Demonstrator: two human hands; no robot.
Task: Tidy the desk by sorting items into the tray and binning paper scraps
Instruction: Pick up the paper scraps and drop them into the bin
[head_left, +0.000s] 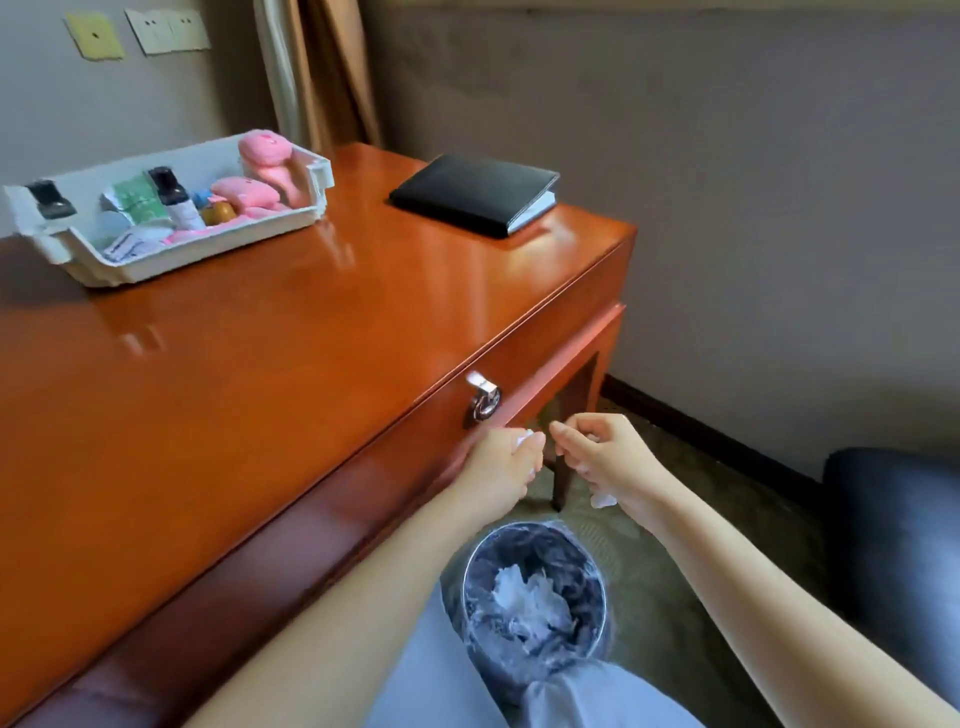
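Holds paper in both hands, just off the desk's (260, 389) front edge, toward its right corner and below the drawer pull (484, 401). Curls the left hand (498, 462) tight round a small white scrap (525, 440), with only a corner showing past the knuckles. Closes the right hand (608, 457) more loosely round a second scrap (602, 500), leaving a white tail hanging under the palm. Hovers both above, and seemingly a little beyond, the bin (464, 582) on the carpet (649, 545) beside the desk's front edge, lined and part-filled with crumpled white paper.

Probably weighs next to nothing: thin, soft, crushable, in no way fragile, not slippery. Needs no firm grip; a light pinch anywhere on the wad should serve. Could drift sideways on release, being so light, so better to let go low and square over the bin's mouth. Might cling to the fingers or catch by the hanging tail; worth spreading the fingers fully.

At the desk's far left corner, a white tray (208, 249) with pink toys (244, 195) and small bottles (169, 195); near the far right corner, a black notebook (472, 195) lying flat.
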